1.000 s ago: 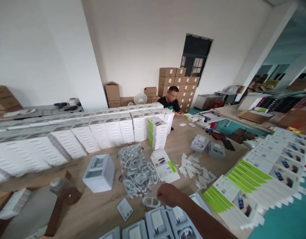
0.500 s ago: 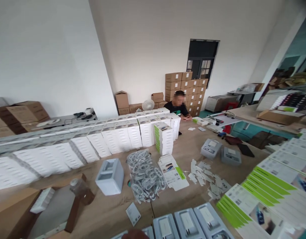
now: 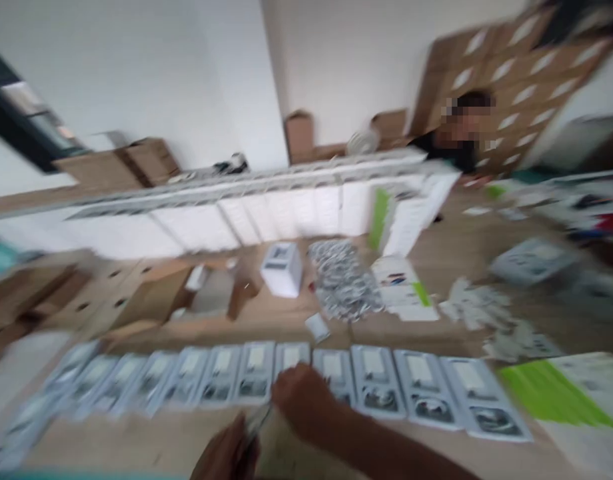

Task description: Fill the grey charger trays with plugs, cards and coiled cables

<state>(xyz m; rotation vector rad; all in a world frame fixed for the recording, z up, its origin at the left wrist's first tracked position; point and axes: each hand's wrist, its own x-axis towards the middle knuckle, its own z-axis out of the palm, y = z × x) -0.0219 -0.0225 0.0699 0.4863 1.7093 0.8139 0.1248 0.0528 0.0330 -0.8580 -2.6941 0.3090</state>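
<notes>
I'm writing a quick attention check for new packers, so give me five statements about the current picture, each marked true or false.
1. The left hand is out of view. False: the left hand shows at the bottom edge.
2. In the picture, the right hand overlaps the row of trays. True.
3. The cable pile lies inside the open carton. False: the cable pile lies on the table, to the right of the open carton in the picture.
4. White boxes stand stacked beyond the cable pile. True.
5. The co-worker's top is white. False: the top is dark.
</notes>
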